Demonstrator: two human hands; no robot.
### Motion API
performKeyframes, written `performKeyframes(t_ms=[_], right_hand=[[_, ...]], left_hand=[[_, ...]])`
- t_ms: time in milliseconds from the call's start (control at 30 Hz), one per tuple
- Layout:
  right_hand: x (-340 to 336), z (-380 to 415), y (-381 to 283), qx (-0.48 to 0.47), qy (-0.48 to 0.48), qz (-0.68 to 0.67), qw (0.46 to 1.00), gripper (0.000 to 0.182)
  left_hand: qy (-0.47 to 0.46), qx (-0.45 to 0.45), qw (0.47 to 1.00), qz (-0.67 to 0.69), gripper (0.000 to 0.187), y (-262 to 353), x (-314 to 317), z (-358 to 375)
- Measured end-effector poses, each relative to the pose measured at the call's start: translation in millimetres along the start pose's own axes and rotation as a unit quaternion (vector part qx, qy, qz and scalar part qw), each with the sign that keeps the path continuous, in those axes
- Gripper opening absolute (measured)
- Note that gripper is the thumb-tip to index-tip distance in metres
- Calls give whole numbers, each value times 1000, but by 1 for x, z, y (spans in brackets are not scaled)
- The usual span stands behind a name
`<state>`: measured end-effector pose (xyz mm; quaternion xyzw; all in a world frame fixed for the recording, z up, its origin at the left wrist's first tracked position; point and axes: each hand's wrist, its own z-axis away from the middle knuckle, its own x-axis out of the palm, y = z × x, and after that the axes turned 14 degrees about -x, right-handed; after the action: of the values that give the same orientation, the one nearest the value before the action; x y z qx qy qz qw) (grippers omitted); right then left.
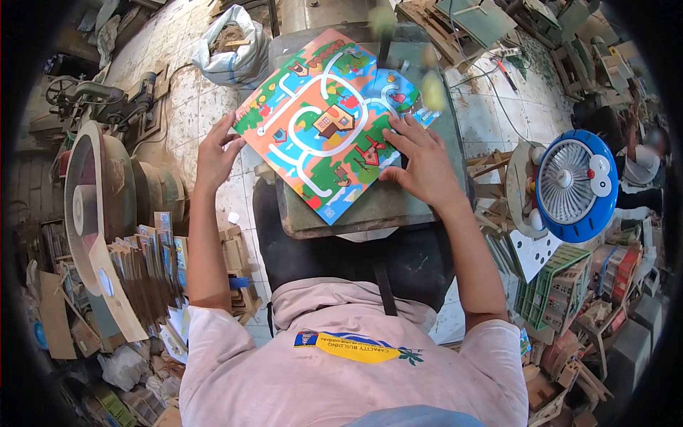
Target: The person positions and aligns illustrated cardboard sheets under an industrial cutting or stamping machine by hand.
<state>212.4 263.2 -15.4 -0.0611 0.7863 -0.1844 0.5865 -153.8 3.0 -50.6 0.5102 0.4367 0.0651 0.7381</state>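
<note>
A colourful printed maze board point(277, 153) with white winding tracks and a house picture lies turned cornerwise on the grey-green machine table point(299, 219). My left hand point(219, 153) holds the board's left corner between thumb and fingers. On the right part of the board rests my right hand point(423, 160), its fingers spread and thumb apart, pressing on the printed face. Above the board's far right side, a thin dark upright part of the machine point(384, 50) reaches down, partly blurred. Where it meets the board cannot be made out.
To my left stand a large wheel-shaped machine point(89, 206) and a row of upright boards point(146, 263). A blue fan point(576, 185) and a green crate point(551, 288) are at right. A white sack point(231, 50) stands beyond the table. Another person point(644, 164) sits far right.
</note>
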Motion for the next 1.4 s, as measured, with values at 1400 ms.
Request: performKeyframes(t_ms=[1400], right_hand=[[-6, 5, 14, 2, -27, -58, 998, 102]], left_hand=[[84, 92, 987, -106, 80, 17, 16, 59]])
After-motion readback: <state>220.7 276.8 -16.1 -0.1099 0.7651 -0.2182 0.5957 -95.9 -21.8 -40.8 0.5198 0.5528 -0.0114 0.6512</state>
